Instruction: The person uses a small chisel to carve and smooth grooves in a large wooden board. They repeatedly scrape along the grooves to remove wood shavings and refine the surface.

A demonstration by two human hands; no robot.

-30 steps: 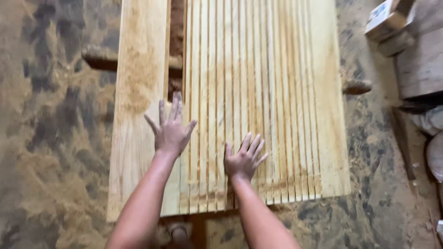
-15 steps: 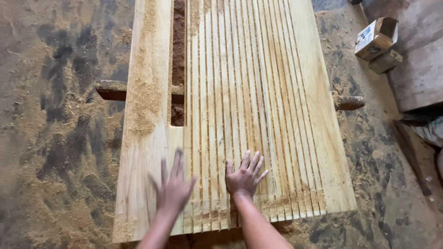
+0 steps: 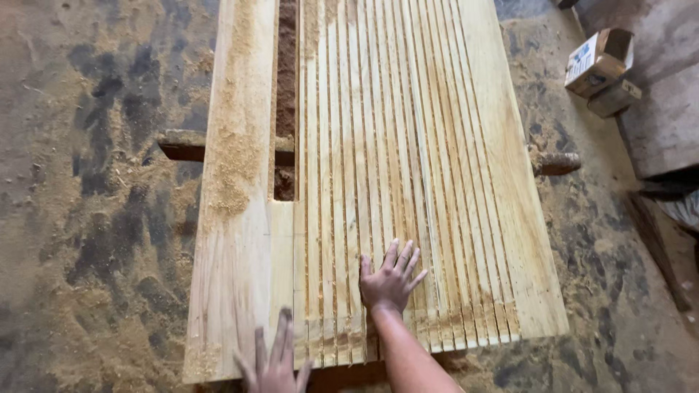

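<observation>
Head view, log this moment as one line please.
left hand flat on plank, fingers spread | right hand flat on wood strips | sawdust on plank

From my feed, sawdust [image 3: 102,320] coats the dirt floor [image 3: 80,109]; right of that, a small cardboard box [image 3: 598,62] beside a grey slab [image 3: 666,116].

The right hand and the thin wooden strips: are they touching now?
Touching. The head view shows the right hand lying flat, palm down, fingers spread, on the thin wooden strips, with no gap visible.
</observation>
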